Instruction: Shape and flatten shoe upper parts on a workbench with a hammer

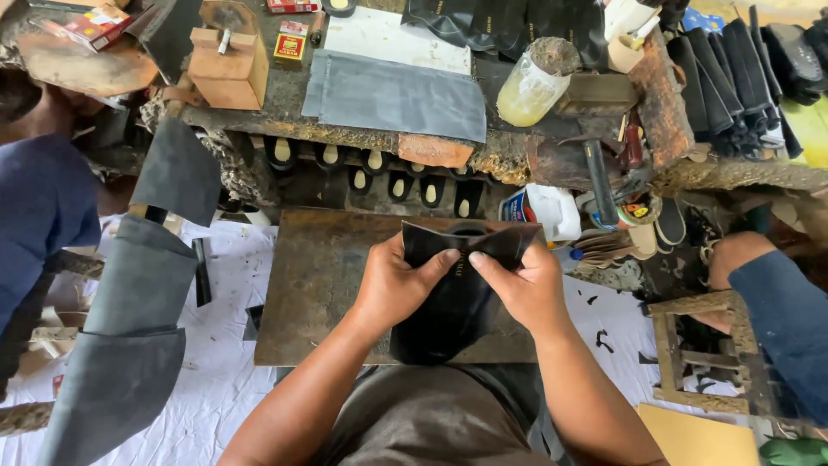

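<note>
On the far left, grey leather panels point(142, 293) are hanging in an overlapping run down to the white sheet point(216, 380), draped rather than stacked, which is probably keeping them flat and easy to pull off one at a time. Just beside them the brown work board point(319, 285) is lying across the person's lap, giving a firm face under the hands.

Over that board the left hand point(397, 280) is clamping its thumb across the front of a black leather piece point(448, 302) while its fingers are curling behind. The piece is being held upright, its top edge folding open toward the camera, so the inside is showing. The right hand point(522, 289) is pinching the same piece from the other side, thumb on the front and meeting the left thumb near the middle; both hands are closing on it, spreading the fold between them.

Behind, on the scarred bench point(517, 160), a grey leather sheet point(397, 95) is lying flat and a glue jar point(535, 82) is standing upright within arm's reach. A hammer point(599, 181) is resting farther right.
</note>
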